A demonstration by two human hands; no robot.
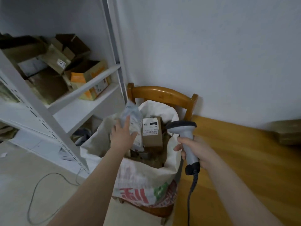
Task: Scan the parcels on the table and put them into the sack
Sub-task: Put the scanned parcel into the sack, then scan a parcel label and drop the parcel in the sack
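My left hand is stretched out over the open mouth of the sack. Its fingers are straight and spread, and they curl around nothing. Just beyond the fingertips, touching them or nearly so, is a soft grey plastic parcel. It stands almost upright at the left side of the sack's mouth, and its lower part is already below the rim. The parcel is blurred, so I cannot tell if my palm still touches it.

Directly to the right of this parcel, deeper inside the sack, a brown cardboard box stands with a white label on its upper face. Under it I see more brown parcels, but they are too dark to tell apart.

My right hand grips the grey handle of the scanner. All fingers are closed around it. The dark head of the scanner points to the left, toward the box, just above the right edge of the sack. Its black cable hangs down from the handle.

The sack rests on the seat of a wooden chair, between a white shelf with open cartons and the left edge of the table. Near the far right edge of the table lies one brown parcel, well apart from both hands.
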